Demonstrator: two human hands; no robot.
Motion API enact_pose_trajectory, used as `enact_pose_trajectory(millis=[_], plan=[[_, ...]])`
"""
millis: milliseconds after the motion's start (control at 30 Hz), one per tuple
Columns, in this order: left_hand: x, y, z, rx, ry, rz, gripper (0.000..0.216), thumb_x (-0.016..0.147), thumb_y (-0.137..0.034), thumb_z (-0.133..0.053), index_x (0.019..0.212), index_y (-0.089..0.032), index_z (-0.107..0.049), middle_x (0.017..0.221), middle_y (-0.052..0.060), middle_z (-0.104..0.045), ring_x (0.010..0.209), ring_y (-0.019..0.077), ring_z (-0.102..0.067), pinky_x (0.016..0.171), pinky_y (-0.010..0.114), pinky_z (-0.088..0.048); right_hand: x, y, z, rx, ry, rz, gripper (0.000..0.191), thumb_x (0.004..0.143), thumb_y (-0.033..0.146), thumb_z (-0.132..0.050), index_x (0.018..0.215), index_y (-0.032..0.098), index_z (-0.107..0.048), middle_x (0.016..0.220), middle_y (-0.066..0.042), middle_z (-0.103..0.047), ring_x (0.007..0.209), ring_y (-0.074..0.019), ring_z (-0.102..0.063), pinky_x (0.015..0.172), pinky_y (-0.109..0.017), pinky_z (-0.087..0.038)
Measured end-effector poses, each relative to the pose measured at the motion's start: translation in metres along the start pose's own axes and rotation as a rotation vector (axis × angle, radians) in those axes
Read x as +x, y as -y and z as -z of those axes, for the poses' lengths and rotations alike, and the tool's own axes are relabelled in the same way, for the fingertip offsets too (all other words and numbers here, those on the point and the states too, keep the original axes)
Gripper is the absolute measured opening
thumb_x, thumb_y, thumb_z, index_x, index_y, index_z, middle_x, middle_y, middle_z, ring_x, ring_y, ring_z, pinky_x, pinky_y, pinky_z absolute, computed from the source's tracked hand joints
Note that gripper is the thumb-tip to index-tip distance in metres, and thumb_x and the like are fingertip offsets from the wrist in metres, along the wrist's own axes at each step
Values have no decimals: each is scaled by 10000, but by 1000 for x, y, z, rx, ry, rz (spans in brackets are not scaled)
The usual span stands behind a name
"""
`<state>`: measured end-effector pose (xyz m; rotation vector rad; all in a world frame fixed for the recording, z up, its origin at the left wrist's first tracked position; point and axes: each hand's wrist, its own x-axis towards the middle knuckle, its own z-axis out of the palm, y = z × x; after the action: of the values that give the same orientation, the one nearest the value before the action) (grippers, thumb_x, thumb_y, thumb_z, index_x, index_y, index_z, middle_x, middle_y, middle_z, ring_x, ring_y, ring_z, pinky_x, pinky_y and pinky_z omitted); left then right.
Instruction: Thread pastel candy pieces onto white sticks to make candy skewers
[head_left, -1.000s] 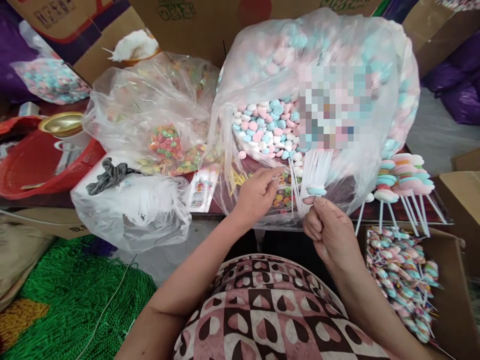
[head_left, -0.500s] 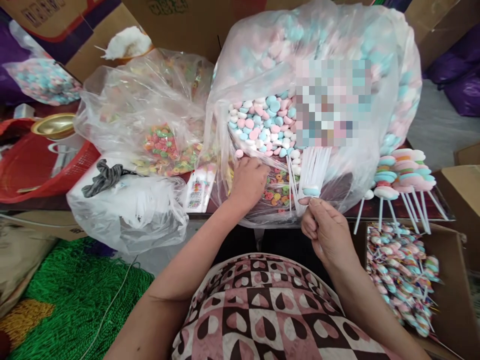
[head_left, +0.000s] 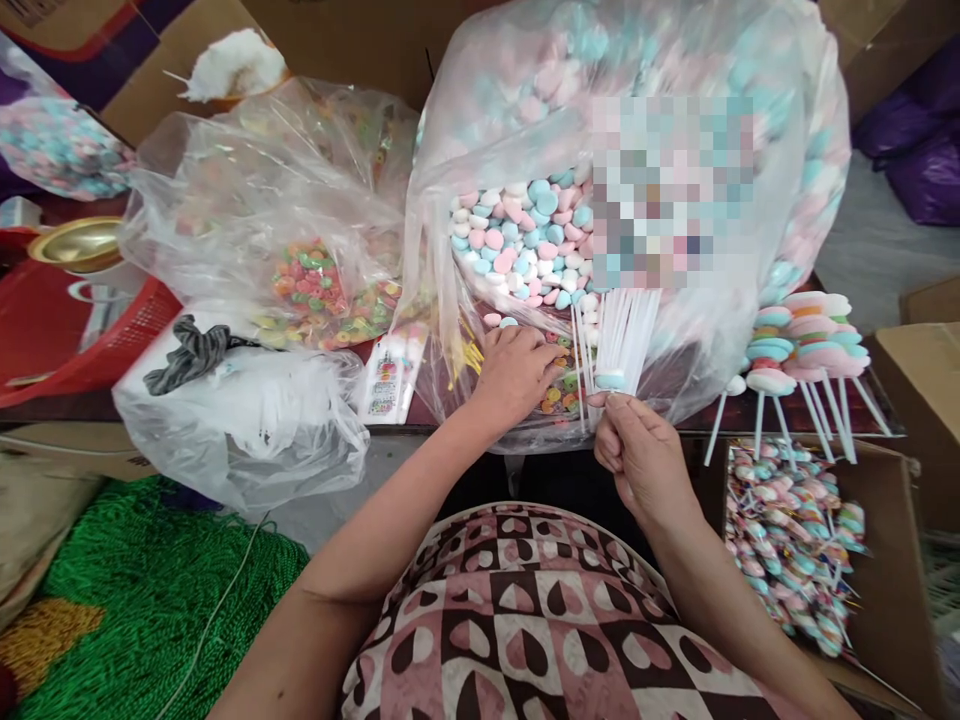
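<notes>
My right hand (head_left: 637,440) is closed in a pinch at the base of a pale blue and white marshmallow (head_left: 610,381), which seems to be on a stick mostly hidden by the fingers. Just behind it lies a fan of white sticks (head_left: 626,325). My left hand (head_left: 517,375) reaches over the ring gummies (head_left: 559,400) in a clear bag, its fingers bent down and slightly apart. Nothing shows in its grasp, though the fingertips are partly hidden. Beyond both hands, loose pink, blue and white marshmallows (head_left: 525,235) spill from a big clear bag (head_left: 487,110).
Finished marshmallow skewers (head_left: 810,340) rest at the table's right edge, above a cardboard box (head_left: 892,560) of wrapped ones. To the left are a bag of ring gummies (head_left: 307,285), white packets (head_left: 391,375), a plastic bag (head_left: 300,400) and a red basket (head_left: 142,320).
My left hand has moved right, from beside the marshmallows onto the ring gummies. A blue marshmallow now shows beside a pink one just behind it. My right hand keeps its pinch.
</notes>
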<state>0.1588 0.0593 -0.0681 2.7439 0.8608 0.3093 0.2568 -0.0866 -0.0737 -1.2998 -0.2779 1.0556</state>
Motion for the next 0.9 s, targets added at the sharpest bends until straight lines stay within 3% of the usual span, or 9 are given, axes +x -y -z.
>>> enact_pose_trajectory(millis=[133,267,433,600,733,900], plan=[[6,0,-3,46,-6,4,209,908,-294,-545,942,-206,-732,995,84,-653,1032,275,-528,935,449,-359,2,-1,0,2,3,5,270,821,427,-683,840,158,-666,432,95,-372,346,-30,-258,355,-171,-188],[4,10,3,-43,-67,110,185,898,-246,-541,886,-177,-713,971,88,-673,1025,271,-556,936,447,-381,2,0,0,-39,13,7,274,827,432,-673,837,159,-658,429,98,-366,347,-33,-246,359,-181,-177],[-5,15,15,-555,-182,256,124,875,-226,-572,886,-181,-687,924,36,-706,931,180,-613,879,332,-451,-5,4,1,-204,119,32,298,870,449,-621,918,159,-676,433,95,-365,376,-44,-252,386,-192,-159],[-9,7,15,-974,-196,373,128,842,-268,-609,866,-170,-689,900,24,-728,856,144,-641,802,270,-479,-11,11,-6,-364,224,47,356,872,481,-594,917,142,-692,432,84,-368,391,-58,-287,393,-210,-161],[-11,3,14,-1011,-192,378,136,834,-272,-614,877,-172,-695,896,14,-733,847,139,-644,806,265,-482,-13,14,-9,-398,219,27,395,852,516,-593,912,138,-689,432,88,-344,388,-66,-282,386,-219,-148],[-16,0,17,-893,-161,340,142,857,-263,-593,905,-184,-701,935,17,-742,884,151,-656,817,272,-482,-15,13,-9,-410,212,24,421,841,545,-592,906,139,-679,434,86,-343,387,-70,-277,385,-223,-148]])
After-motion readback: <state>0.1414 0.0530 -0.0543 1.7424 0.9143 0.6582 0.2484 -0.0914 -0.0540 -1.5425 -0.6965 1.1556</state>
